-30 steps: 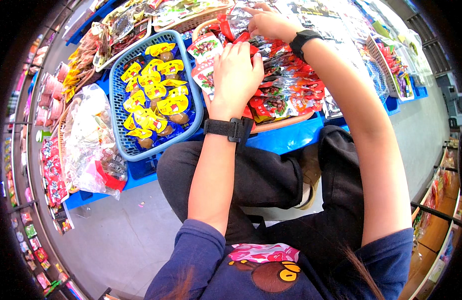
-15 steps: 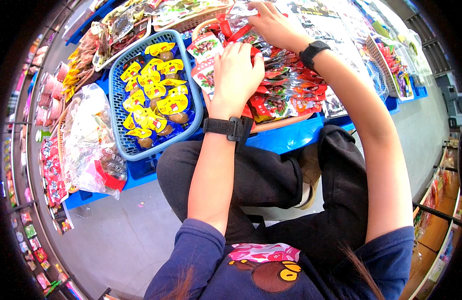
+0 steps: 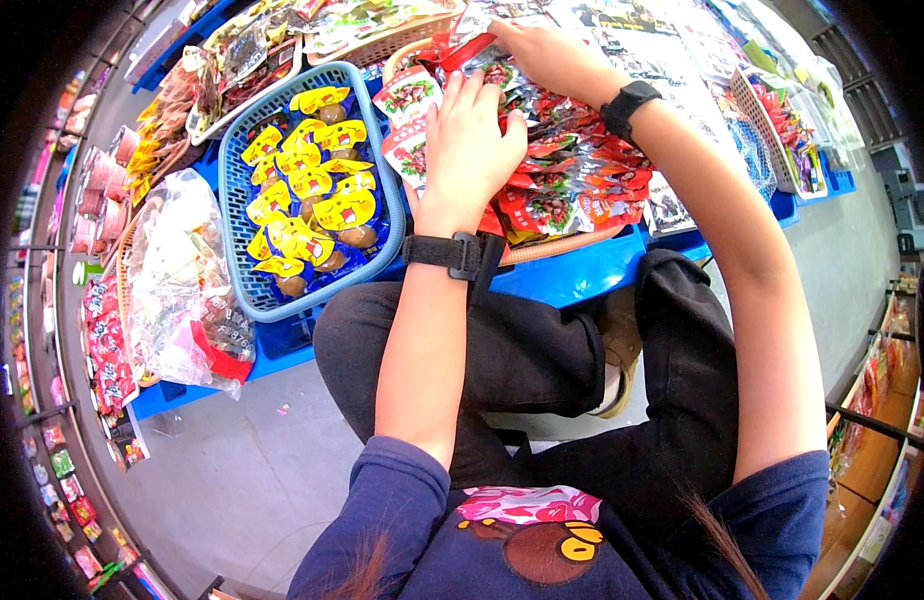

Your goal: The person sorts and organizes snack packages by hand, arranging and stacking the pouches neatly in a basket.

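A tan basket (image 3: 557, 247) is packed with red-and-silver snack packets (image 3: 572, 180) standing in rows. Across the packets on its left side lies my left hand (image 3: 472, 140), fingers stretched and thumb apart. Close to that hand, a white-and-red packet (image 3: 407, 95) sticks out at the basket's left edge. At the far side, my right hand (image 3: 547, 58) has its fingertips closed on the edge of a red snack packet (image 3: 472, 52); part of that packet is hidden among the others.
Left of my left hand stands a blue basket (image 3: 244, 285) of yellow-and-blue egg packets. A clear plastic bag (image 3: 182, 290) lies farther left. More snack baskets line the far side, and another basket (image 3: 782, 150) stands at right. My knees are against the blue platform's near side (image 3: 582, 275).
My right fingers have drawn together and shifted slightly left and nearer, at the red packet. My left fingers have spread and reach slightly farther over the packets.
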### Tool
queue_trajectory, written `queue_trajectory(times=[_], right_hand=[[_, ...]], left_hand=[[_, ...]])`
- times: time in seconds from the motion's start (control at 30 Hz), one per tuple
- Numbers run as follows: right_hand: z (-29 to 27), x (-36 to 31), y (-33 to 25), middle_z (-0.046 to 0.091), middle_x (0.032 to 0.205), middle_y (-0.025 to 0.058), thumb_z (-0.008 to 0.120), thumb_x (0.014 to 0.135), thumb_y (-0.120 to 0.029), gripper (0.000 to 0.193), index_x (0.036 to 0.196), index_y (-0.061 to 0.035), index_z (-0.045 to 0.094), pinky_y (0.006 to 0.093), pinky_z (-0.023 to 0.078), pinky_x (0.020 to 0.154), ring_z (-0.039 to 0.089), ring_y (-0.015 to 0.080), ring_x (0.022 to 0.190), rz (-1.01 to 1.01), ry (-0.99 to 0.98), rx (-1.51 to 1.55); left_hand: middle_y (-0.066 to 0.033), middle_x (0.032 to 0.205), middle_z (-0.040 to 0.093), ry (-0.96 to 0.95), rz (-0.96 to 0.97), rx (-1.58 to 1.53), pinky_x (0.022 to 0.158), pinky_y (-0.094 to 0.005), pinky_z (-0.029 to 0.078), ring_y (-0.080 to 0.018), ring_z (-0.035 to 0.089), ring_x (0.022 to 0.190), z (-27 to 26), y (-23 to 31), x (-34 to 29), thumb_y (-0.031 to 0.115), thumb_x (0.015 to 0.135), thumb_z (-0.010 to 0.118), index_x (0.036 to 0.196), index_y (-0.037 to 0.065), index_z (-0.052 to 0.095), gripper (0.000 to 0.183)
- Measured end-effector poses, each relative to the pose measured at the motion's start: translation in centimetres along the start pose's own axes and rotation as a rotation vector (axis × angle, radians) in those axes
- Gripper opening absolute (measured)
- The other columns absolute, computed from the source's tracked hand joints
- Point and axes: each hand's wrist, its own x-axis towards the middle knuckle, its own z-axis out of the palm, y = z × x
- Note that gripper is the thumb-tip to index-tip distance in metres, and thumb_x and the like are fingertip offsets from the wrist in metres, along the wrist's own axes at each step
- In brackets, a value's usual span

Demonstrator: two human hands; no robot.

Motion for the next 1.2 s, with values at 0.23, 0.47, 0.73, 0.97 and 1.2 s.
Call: queue_trajectory(times=[0.23,0.47,0.73,0.97,1.2], right_hand=[[1.0,0.3,0.7,0.064,0.089,0.0206,0.051,0.09,-0.016,0.033,0.123,-0.0099,0.05,0.0425,0.05,0.069,0.063,0.0362,0.078,-0.065,-0.13,0.158],[2.2,0.0,2.4,0.067,0.098,0.015,0.057,0.089,-0.03,0.033,0.111,-0.005,0.061,0.0342,0.047,0.082,0.062,0.0271,0.092,0.258,-0.301,0.375],[3.6,-0.6,5.9,0.069,0.097,0.0095,0.064,0.084,-0.031,0.035,0.108,-0.0062,0.066,0.0301,0.047,0.081,0.063,0.0196,0.087,0.37,-0.396,0.494],[2.5,0.6,2.4,0.066,0.095,0.0179,0.059,0.085,-0.025,0.027,0.104,-0.0075,0.064,0.0398,0.049,0.081,0.063,0.0341,0.088,0.228,-0.402,0.135],[1.7,-1.2,1.2,0.062,0.09,0.0231,0.054,0.09,-0.02,0.023,0.099,0.0013,0.051,0.0469,0.048,0.071,0.061,0.0409,0.083,0.105,-0.054,0.144]], left_hand=[[-0.0215,0.109,0.059,-0.162,-0.09,-0.181,0.096,-0.0411,0.041,-0.0359,0.053,0.108,-1.1,0.3,0.3,0.025,0.084,0.057,0.103,-0.001,0.057,0.033],[-0.0233,0.119,0.056,-0.213,-0.163,-0.174,0.1,-0.0405,0.038,-0.0354,0.05,0.115,-1.5,0.5,0.1,0.029,0.087,0.054,0.12,-0.002,0.052,0.045],[-0.0234,0.121,0.055,-0.207,-0.092,-0.175,0.101,-0.0393,0.037,-0.0341,0.05,0.117,-0.8,0.5,0.3,0.03,0.088,0.052,0.124,-0.003,0.05,0.049],[-0.0241,0.119,0.055,-0.229,-0.106,-0.168,0.1,-0.0396,0.038,-0.0348,0.05,0.115,-1.3,0.0,0.1,0.029,0.088,0.051,0.123,-0.004,0.051,0.047],[-0.0246,0.117,0.056,-0.209,-0.078,-0.145,0.1,-0.0402,0.038,-0.0355,0.051,0.114,-1.2,0.3,0.2,0.028,0.088,0.052,0.118,-0.005,0.054,0.045]])
